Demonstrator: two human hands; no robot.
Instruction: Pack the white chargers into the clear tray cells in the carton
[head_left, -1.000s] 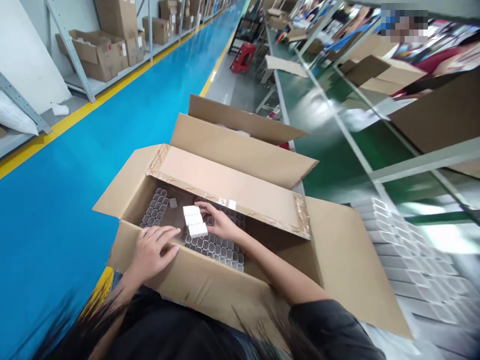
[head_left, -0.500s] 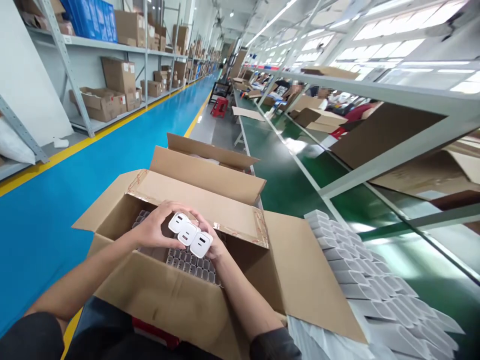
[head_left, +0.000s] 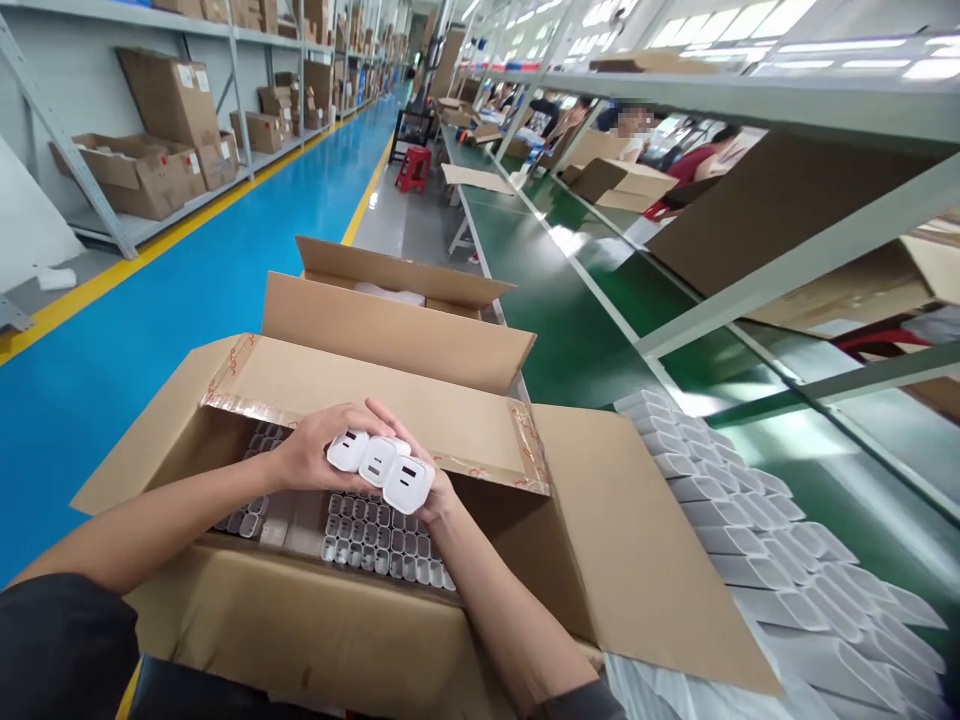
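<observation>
Three white charger housings with dark port slots are held side by side in a slanting row above the open carton. My left hand grips the row at its left end, thumb below and fingers over the top. At the other end my right hand is closed around the housings from behind and the right, partly hidden by them. Below, inside the carton, stand tight rows of similar housings, seen end on. A strip of pale divider or bare space lies between two groups of them.
A stack of long white housings lies on the green bench at the right, beside the carton's flap. Behind stands another open carton. Metal shelving with boxes lines the left; a red stool stands farther off.
My view has shifted, so the carton looks larger and more of its inside shows. The row of housings has turned slightly in my hands, and my left hand has closed in more on it.
</observation>
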